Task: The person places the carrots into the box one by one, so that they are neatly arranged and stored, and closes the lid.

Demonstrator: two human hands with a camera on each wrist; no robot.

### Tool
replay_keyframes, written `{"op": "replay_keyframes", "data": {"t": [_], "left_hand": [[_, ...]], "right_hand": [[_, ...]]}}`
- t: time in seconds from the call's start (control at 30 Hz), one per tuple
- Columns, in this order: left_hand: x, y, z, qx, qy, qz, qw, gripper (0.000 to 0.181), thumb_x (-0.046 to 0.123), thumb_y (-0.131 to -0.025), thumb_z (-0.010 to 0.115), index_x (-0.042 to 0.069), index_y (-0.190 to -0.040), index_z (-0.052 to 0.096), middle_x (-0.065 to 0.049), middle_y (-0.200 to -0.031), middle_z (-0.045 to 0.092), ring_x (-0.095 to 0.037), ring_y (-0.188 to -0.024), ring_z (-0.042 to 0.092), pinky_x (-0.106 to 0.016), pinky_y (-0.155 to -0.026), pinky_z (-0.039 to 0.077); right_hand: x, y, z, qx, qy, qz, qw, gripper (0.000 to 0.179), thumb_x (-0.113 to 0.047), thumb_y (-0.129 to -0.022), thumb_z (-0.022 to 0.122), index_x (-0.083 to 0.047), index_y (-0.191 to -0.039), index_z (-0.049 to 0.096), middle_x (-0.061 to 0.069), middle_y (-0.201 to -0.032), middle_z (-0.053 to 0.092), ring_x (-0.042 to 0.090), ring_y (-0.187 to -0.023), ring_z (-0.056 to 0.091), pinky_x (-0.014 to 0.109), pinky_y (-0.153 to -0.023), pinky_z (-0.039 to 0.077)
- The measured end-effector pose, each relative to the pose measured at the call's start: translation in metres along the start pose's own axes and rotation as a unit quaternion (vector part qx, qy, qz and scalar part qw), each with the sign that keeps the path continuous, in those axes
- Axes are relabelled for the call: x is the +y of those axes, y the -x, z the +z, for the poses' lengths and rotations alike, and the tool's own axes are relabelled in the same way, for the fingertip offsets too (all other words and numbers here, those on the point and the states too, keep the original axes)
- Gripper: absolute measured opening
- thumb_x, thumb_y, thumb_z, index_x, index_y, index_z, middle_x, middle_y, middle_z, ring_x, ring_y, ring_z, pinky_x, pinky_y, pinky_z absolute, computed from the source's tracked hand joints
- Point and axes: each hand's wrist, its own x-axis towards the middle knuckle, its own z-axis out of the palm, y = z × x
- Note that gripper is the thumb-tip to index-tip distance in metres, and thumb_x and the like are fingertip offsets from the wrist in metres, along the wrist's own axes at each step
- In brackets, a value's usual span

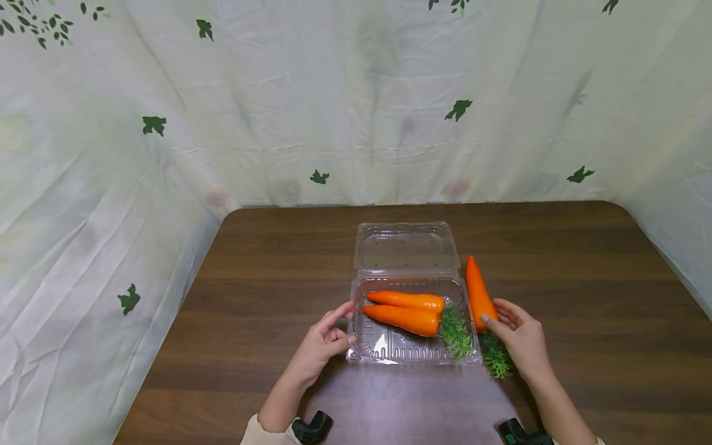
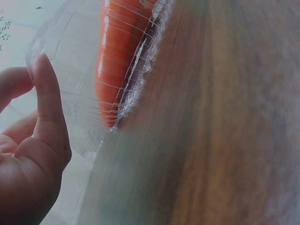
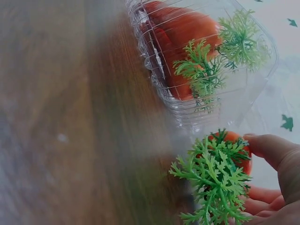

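Note:
A clear plastic clamshell container (image 1: 389, 355) lies with its lid (image 1: 406, 247) folded back. Inside it rest two orange carrots (image 1: 403, 318), side by side, tips to the left and green leafy tops (image 1: 456, 334) to the right. My left hand (image 1: 319, 346) touches the container's left rim with its index finger and thumb. Just outside the right wall, my right hand (image 1: 523, 340) grips a third carrot (image 1: 479, 296) near its thick end, thumb on one side and fingers on the other. Its tip points away from me; its leafy top (image 3: 215, 178) hangs toward me.
The brown wooden table (image 1: 278, 266) extends to both sides of the container. Behind it and at the sides hangs a pale curtain (image 1: 334, 111) with green leaf-like prints. Dark wrist devices (image 1: 313, 428) show at the lower edge.

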Motion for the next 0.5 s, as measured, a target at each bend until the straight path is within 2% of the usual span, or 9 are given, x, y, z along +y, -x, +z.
{"op": "replay_keyframes", "data": {"t": [0.2, 0.4, 0.5], "left_hand": [[0.001, 0.000, 0.001, -0.001, 0.002, 0.000, 1.0000, 0.062, -0.006, -0.079, 0.061, 0.004, -0.135, 0.038, -0.017, -0.121, 0.036, -0.009, -0.064, 0.050, -0.016, -0.058, 0.040], [0.001, 0.000, 0.001, 0.003, -0.001, -0.002, 1.0000, 0.062, -0.006, -0.079, 0.062, 0.004, -0.135, 0.038, -0.015, -0.121, 0.036, -0.009, -0.063, 0.050, -0.016, -0.057, 0.040], [0.001, 0.000, 0.001, 0.005, -0.003, -0.002, 1.0000, 0.062, -0.006, -0.079, 0.062, 0.004, -0.135, 0.039, -0.015, -0.121, 0.037, -0.009, -0.063, 0.050, -0.016, -0.057, 0.040]], "right_hand": [[-0.004, 0.001, -0.001, 0.027, -0.026, -0.006, 0.9993, 0.052, -0.016, -0.082, 0.066, 0.008, -0.124, 0.047, 0.022, -0.119, 0.051, -0.006, -0.091, 0.051, 0.009, -0.075, 0.041], [-0.012, 0.001, -0.001, 0.051, -0.095, -0.031, 0.9937, 0.050, -0.006, -0.080, 0.067, 0.012, -0.122, 0.046, 0.003, -0.109, 0.057, -0.001, -0.093, 0.055, 0.013, -0.077, 0.043], [-0.016, 0.001, -0.002, 0.056, -0.124, -0.041, 0.9899, 0.051, -0.002, -0.079, 0.067, 0.013, -0.122, 0.045, -0.001, -0.108, 0.057, 0.001, -0.095, 0.056, 0.014, -0.077, 0.043]]}}
